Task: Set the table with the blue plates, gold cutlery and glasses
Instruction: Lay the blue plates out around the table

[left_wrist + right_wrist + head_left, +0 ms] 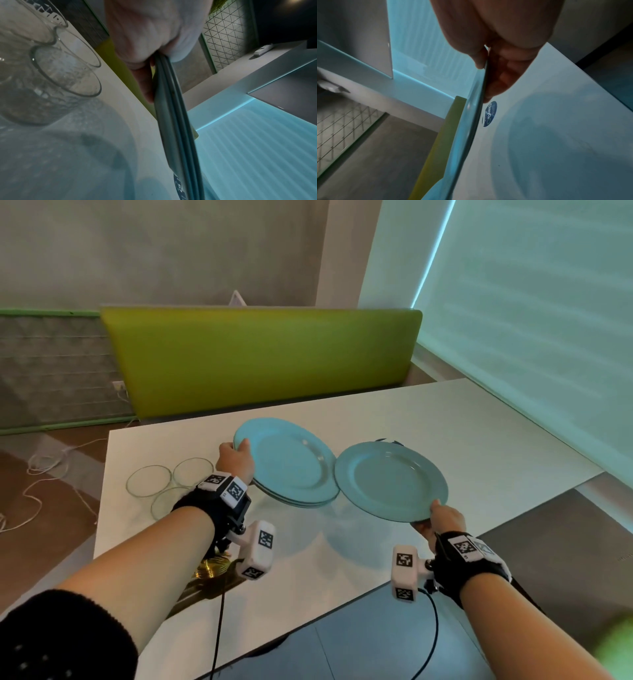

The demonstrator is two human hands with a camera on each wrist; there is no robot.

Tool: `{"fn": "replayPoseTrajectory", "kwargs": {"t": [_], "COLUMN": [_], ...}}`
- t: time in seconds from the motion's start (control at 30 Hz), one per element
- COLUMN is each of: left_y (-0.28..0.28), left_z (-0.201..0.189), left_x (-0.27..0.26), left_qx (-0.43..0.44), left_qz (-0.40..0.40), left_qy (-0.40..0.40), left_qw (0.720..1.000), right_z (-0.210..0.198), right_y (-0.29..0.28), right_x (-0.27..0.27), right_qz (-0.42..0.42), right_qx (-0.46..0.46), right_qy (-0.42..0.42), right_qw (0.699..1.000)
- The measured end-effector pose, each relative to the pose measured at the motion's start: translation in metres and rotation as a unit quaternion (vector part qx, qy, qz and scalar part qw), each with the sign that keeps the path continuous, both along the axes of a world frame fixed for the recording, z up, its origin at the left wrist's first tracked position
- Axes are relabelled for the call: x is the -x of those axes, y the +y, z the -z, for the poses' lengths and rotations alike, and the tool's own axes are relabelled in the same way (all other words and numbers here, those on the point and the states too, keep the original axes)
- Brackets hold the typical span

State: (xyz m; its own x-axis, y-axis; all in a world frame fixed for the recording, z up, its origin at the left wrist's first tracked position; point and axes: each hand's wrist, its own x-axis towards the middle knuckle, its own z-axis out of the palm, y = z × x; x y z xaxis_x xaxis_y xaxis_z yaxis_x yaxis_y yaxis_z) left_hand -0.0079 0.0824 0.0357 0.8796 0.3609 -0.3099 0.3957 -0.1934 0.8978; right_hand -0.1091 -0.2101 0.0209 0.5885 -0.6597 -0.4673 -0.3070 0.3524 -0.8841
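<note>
My left hand (239, 453) grips the left rim of a tilted stack of blue plates (291, 469) held above the white table (462, 433). In the left wrist view the thumb and fingers (145, 81) pinch the stacked rims (176, 128). My right hand (441, 513) pinches the near rim of a single blue plate (390, 481), held just right of the stack and off the table. Its underside carries a blue sticker (490, 114). Three glasses (168, 484) stand at the table's left end. Gold cutlery (209, 571) lies under my left wrist, mostly hidden.
A green padded bench back (260, 361) runs behind the table's far edge. White cables (44, 470) trail on the floor at the left. A window blind (531, 320) closes off the right side. A small dark object (387, 441) peeks from behind the single plate.
</note>
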Motion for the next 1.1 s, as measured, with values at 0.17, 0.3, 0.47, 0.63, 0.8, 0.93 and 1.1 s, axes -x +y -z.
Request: {"fn": "replayPoseTrajectory", "kwargs": {"t": [0.17,0.3,0.47,0.63,0.8,0.93,1.1], "left_y": [0.019,0.032,0.045,0.054,0.055,0.058,0.061], "left_z": [-0.007,-0.008,0.0,0.007,0.005,0.001,0.0], "left_x": [-0.005,-0.001,0.006,0.011,0.017,0.017,0.013], "left_qx": [-0.024,-0.028,-0.024,-0.011,0.003,-0.002,-0.002], "left_qz": [-0.04,-0.05,-0.051,-0.051,-0.05,-0.04,-0.033], "left_qy": [-0.008,0.0,0.0,-0.012,-0.017,-0.025,-0.035], "left_qw": [0.999,0.998,0.998,0.999,0.999,0.999,0.999], "right_z": [0.022,0.043,0.063,0.075,0.082,0.076,0.076], "right_y": [0.004,0.016,0.036,0.05,0.055,0.056,0.048], "right_x": [0.006,0.012,0.017,0.024,0.033,0.035,0.03], "right_qz": [0.038,0.033,0.025,0.032,0.057,0.068,0.06], "right_qx": [-0.014,-0.004,-0.006,-0.008,-0.016,-0.045,-0.064], "right_qy": [0.027,0.058,0.089,0.094,0.096,0.104,0.092], "right_qw": [0.999,0.998,0.996,0.995,0.994,0.991,0.992]}}
